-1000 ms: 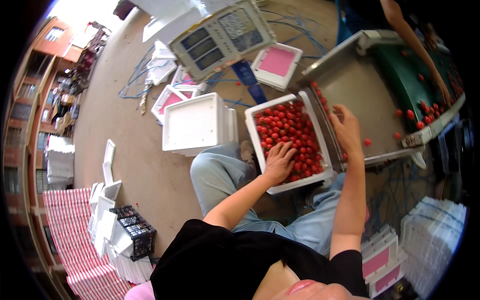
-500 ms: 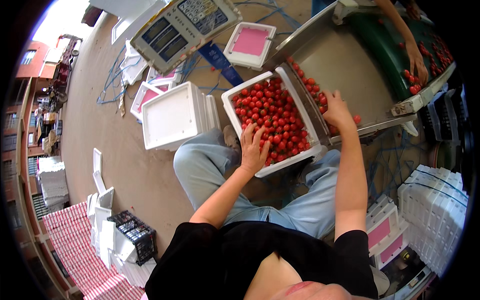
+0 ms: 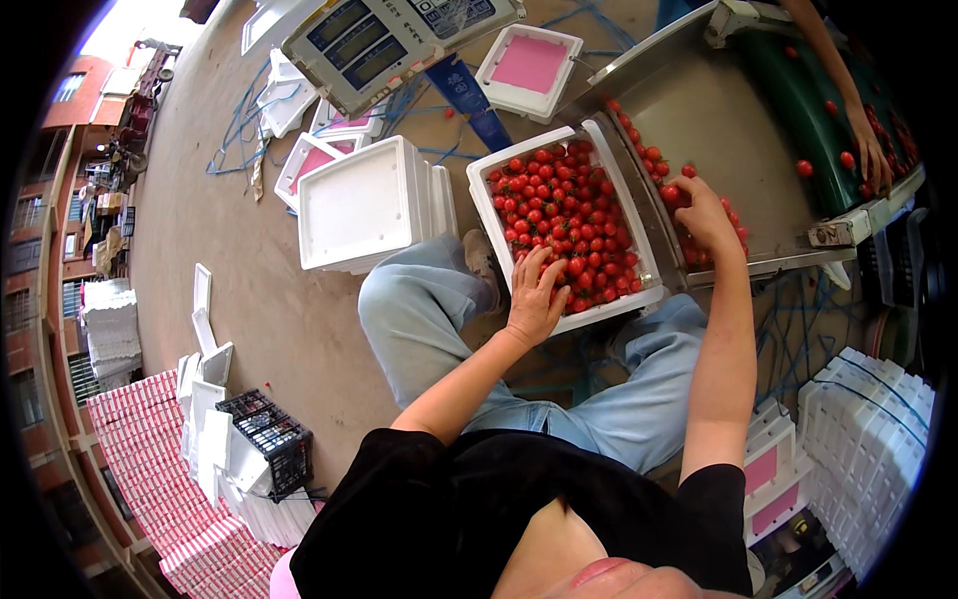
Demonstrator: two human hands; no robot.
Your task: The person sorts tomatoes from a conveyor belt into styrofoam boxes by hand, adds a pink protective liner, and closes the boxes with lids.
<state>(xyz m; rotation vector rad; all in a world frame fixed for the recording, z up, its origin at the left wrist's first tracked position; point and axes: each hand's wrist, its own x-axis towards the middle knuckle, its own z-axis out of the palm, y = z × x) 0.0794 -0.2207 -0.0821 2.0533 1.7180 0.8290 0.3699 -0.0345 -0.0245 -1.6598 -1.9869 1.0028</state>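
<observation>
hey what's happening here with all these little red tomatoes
A seated person is filling a white foam box with small red tomatoes. Their left hand lies flat on the fruit at the box's near end, while the right hand gathers tomatoes on the metal chute beside it. Another person's hand works at the green belt.

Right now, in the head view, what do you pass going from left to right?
Black crate → closed white foam box → left hand on the foam box of small red tomatoes → right hand on the metal tray → another person's hand over the green belt.
</observation>
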